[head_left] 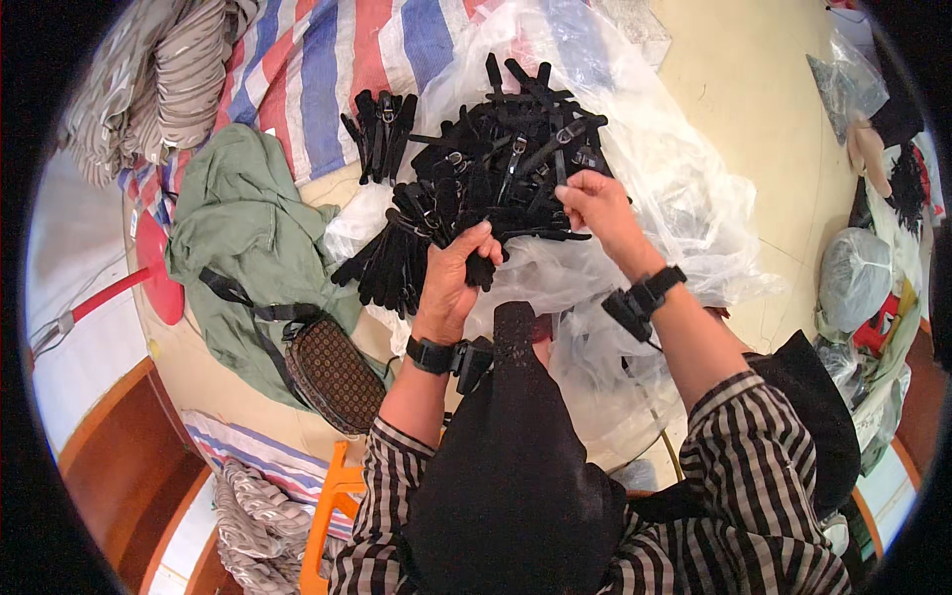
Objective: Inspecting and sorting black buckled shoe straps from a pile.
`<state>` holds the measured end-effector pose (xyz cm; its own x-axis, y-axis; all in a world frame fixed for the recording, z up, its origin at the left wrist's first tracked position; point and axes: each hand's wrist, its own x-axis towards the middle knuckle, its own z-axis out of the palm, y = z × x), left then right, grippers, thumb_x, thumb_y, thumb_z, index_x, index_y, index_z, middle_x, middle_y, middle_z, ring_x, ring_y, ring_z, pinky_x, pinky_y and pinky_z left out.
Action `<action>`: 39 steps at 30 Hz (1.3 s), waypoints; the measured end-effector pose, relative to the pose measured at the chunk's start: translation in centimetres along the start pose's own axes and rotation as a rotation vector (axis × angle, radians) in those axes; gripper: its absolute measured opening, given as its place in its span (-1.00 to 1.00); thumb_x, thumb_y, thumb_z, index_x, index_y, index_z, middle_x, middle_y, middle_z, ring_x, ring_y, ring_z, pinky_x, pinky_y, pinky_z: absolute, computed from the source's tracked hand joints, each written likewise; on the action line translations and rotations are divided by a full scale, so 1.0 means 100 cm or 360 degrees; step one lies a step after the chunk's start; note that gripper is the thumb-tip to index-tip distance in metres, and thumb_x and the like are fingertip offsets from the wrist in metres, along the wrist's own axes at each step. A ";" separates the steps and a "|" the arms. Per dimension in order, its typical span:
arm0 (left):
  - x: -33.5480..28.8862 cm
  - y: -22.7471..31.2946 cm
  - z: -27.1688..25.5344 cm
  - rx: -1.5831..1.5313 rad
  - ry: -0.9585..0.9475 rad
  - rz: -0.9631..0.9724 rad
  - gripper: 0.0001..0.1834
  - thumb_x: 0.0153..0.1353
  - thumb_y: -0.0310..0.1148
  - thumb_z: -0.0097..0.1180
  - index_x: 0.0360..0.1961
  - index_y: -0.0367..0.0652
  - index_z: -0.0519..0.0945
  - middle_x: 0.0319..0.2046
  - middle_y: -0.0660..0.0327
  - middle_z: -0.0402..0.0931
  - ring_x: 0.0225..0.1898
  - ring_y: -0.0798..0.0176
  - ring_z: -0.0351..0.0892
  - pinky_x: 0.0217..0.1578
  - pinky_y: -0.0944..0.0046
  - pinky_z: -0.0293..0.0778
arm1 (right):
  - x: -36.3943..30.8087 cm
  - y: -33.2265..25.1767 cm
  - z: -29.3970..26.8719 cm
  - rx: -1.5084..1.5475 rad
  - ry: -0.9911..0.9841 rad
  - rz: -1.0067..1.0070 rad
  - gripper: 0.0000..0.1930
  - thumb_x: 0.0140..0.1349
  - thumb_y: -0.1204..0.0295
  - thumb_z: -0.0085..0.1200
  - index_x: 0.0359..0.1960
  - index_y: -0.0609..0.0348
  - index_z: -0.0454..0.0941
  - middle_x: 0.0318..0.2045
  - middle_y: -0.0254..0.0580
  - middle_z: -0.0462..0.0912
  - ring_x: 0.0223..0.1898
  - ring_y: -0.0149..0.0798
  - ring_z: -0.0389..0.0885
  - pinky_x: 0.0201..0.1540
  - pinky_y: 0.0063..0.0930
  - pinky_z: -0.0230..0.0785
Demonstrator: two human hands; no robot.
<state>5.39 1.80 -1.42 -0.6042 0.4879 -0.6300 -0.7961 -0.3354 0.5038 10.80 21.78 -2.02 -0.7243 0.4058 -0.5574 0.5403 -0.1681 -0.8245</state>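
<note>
A heap of black buckle straps (pixel 516 149) with small silver buckles lies in front of me on clear plastic sheeting. My left hand (pixel 454 273) is closed at the heap's near left edge, its fingers curled round black straps that are partly hidden by the hand. Just left of it, a fanned bunch of black straps (pixel 382 266) spreads out. At the right side of the heap my right hand (pixel 603 210) pinches the end of a black strap between thumb and fingers. A smaller bunch of straps (pixel 383 137) lies apart at the far left of the heap.
Clear plastic sheeting (pixel 684 188) spreads under and right of the heap. Behind it lies a striped woven sheet (pixel 337 59). To the left are a green garment (pixel 238 218), a brown patterned bag (pixel 335 372) and grey bundles (pixel 193 74). Plastic-wrapped goods (pixel 855 278) line the right side.
</note>
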 end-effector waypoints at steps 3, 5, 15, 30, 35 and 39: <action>-0.006 0.003 0.010 0.0074 0.0031 0.0039 -0.90 0.06 -0.49 0.14 -0.54 -0.29 0.53 -0.55 0.22 0.49 -0.55 0.40 0.42 -0.59 0.45 0.31 | -0.028 0.004 0.014 0.0210 -0.0111 -0.0016 -0.89 0.11 0.47 0.07 -0.51 0.22 0.47 -0.70 -0.39 0.45 -0.71 -0.54 0.35 -0.66 -0.65 0.21; -0.006 -0.001 0.017 0.0166 0.0050 0.0034 -0.91 0.07 -0.48 0.14 -0.50 -0.30 0.55 -0.49 0.18 0.53 -0.53 0.41 0.43 -0.59 0.46 0.31 | -0.043 0.008 0.022 0.0389 -0.0144 -0.0010 -0.90 0.11 0.47 0.06 -0.51 0.21 0.45 -0.70 -0.39 0.44 -0.70 -0.55 0.35 -0.64 -0.65 0.21; 0.013 0.005 0.013 0.0462 0.0221 0.0429 -0.85 -0.01 -0.50 0.17 -0.40 -0.36 0.55 -0.38 0.09 0.57 -0.68 0.40 0.33 -0.65 0.41 0.27 | -0.040 0.021 0.037 0.0311 0.0000 -0.0060 -0.91 0.10 0.49 0.05 -0.49 0.25 0.44 -0.69 -0.35 0.45 -0.69 -0.53 0.37 -0.65 -0.62 0.24; 0.036 -0.009 0.001 0.0374 0.0219 0.0234 -0.85 -0.01 -0.51 0.15 -0.35 -0.26 0.57 -0.38 0.19 0.59 -0.57 0.42 0.42 -0.65 0.44 0.30 | 0.013 0.021 0.070 -0.0930 0.0295 -0.0068 -0.73 -0.04 0.27 0.08 -0.54 0.29 0.56 -0.52 0.08 0.58 -0.39 0.08 0.56 -0.31 -0.18 0.40; 0.033 -0.009 0.004 0.0377 0.0317 0.0274 -0.82 0.00 -0.50 0.13 -0.30 -0.18 0.55 -0.36 0.21 0.59 -0.54 0.42 0.41 -0.63 0.42 0.30 | 0.017 0.033 0.061 -0.0902 0.0282 -0.0097 -0.75 -0.04 0.26 0.10 -0.52 0.23 0.58 -0.49 0.05 0.59 -0.39 0.07 0.56 -0.33 -0.17 0.40; 0.033 -0.010 0.002 0.0389 0.0261 0.0258 -0.81 -0.01 -0.49 0.15 -0.30 -0.18 0.54 -0.35 0.21 0.59 -0.52 0.42 0.42 -0.63 0.42 0.30 | 0.013 0.033 0.062 -0.0783 0.0421 -0.0091 -0.75 -0.03 0.25 0.10 -0.49 0.22 0.58 -0.50 0.03 0.59 -0.39 0.06 0.57 -0.32 -0.18 0.40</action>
<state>4.20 3.86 -3.85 -0.7358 0.3008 -0.6067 -0.6692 -0.1852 0.7197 8.98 16.14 -6.04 -0.6604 0.6244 -0.4172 0.6853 0.2739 -0.6748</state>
